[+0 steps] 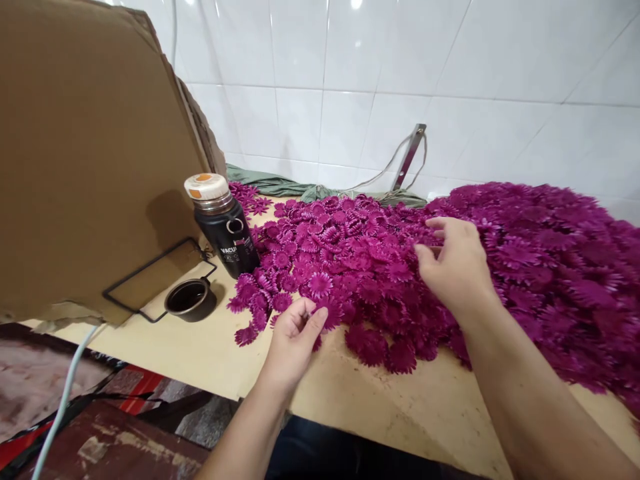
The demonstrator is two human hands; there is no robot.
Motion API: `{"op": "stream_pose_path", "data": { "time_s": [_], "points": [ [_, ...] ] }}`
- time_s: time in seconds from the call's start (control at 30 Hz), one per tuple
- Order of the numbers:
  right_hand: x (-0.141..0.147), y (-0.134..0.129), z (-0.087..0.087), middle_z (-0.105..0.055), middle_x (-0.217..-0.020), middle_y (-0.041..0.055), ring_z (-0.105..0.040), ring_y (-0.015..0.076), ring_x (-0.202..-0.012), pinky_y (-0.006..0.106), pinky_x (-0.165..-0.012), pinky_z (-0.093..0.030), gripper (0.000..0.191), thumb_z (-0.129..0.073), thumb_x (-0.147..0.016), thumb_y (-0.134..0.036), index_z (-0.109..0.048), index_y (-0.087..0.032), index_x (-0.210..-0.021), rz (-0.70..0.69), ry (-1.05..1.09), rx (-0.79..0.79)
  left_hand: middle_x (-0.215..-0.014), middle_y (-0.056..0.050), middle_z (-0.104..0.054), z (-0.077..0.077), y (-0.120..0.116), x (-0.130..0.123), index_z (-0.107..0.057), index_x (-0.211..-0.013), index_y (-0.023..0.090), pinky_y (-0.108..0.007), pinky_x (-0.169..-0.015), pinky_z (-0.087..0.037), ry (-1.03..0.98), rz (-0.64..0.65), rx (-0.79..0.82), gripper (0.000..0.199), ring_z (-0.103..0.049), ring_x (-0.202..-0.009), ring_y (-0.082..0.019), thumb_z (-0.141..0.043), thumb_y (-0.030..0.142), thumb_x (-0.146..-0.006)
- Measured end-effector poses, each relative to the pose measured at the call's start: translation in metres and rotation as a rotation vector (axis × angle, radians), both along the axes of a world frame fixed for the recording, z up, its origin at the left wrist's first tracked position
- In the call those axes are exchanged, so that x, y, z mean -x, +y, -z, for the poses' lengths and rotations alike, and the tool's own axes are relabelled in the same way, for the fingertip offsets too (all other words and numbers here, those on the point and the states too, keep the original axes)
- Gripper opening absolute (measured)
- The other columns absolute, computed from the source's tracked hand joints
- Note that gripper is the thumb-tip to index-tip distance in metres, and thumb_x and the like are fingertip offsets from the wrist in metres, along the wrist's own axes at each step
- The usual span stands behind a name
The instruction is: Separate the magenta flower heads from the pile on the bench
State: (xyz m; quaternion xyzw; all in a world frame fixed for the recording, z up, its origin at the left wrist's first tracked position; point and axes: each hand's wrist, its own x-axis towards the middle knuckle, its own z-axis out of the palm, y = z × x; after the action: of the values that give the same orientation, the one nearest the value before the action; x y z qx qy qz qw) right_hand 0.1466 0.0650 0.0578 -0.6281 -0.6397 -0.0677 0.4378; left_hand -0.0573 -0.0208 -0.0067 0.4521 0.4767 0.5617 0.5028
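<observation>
My left hand (pixel 296 337) is closed in a pinch on a magenta artificial flower (pixel 331 313), near the front edge of the heap. Farther right, my right hand (pixel 453 260) hovers at the heap of magenta artificial flowers (pixel 350 233), its thumb and fingers apart with nothing visible between them. Its fingertips are close to the petals; whether they touch I cannot tell. A lighter-edged flower (pixel 321 285) lies just above my left thumb. The flowers are flat, many-petalled and overlap loosely.
A black vacuum bottle (pixel 227 233) with a white lid stands left of the heap. Beside it sits a small dark cup (pixel 191 300) with a wire frame (pixel 145 273). A cardboard sheet (pixel 90 147) rises at left. A taller flower mound (pixel 555 267) fills the right. A metal bar (pixel 409 157) leans by the tiled wall.
</observation>
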Motion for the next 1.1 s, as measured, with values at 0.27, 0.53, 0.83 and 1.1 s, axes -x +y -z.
{"op": "stream_pose_path", "data": {
  "time_s": [0.27, 0.53, 0.83, 1.1],
  "points": [
    [0.066, -0.062, 0.021, -0.064, -0.076, 0.0023, -0.059, 0.0160, -0.070, 0.030, -0.065, -0.047, 0.002, -0.059, -0.077, -0.021, -0.060, -0.020, -0.077, -0.676, 0.319, 0.574, -0.050, 0.009, -0.029, 0.007, 0.019, -0.015, -0.035, -0.054, 0.019, -0.020, -0.046, -0.020, -0.081, 0.066, 0.054, 0.052, -0.021, -0.047, -0.006, -0.065, 0.061, -0.062],
    [0.062, -0.049, 0.028, -0.052, -0.058, -0.0029, -0.049, 0.0113, -0.056, 0.024, -0.056, -0.040, 0.011, -0.051, -0.071, -0.013, -0.052, -0.019, -0.062, -0.688, 0.440, 0.537, -0.050, 0.008, -0.031, 0.004, 0.009, -0.014, -0.038, -0.055, 0.019, -0.021, -0.048, -0.024, 0.010, 0.112, 0.012, 0.051, -0.025, -0.048, -0.007, -0.057, 0.064, -0.068],
    [0.076, -0.032, 0.025, -0.047, -0.054, -0.0038, -0.041, 0.0120, -0.049, 0.026, -0.052, -0.035, 0.012, -0.049, -0.073, -0.018, -0.047, -0.021, -0.061, -0.427, 0.381, 0.274, -0.051, 0.009, -0.028, -0.001, 0.008, -0.013, -0.036, -0.062, 0.020, -0.020, -0.045, -0.023, 0.047, 0.025, -0.047, 0.038, -0.021, -0.046, -0.007, -0.056, 0.050, -0.076],
    [0.086, -0.013, 0.026, -0.051, -0.061, -0.0002, -0.048, 0.0165, -0.060, 0.030, -0.062, -0.038, 0.017, -0.048, -0.074, -0.012, -0.043, -0.022, -0.061, -0.320, 0.299, 0.150, -0.052, 0.007, -0.034, -0.008, -0.006, -0.012, -0.039, -0.060, 0.021, -0.023, -0.047, -0.027, 0.121, -0.075, -0.119, 0.033, -0.028, -0.048, -0.010, -0.055, 0.043, -0.078]
  ]
}}
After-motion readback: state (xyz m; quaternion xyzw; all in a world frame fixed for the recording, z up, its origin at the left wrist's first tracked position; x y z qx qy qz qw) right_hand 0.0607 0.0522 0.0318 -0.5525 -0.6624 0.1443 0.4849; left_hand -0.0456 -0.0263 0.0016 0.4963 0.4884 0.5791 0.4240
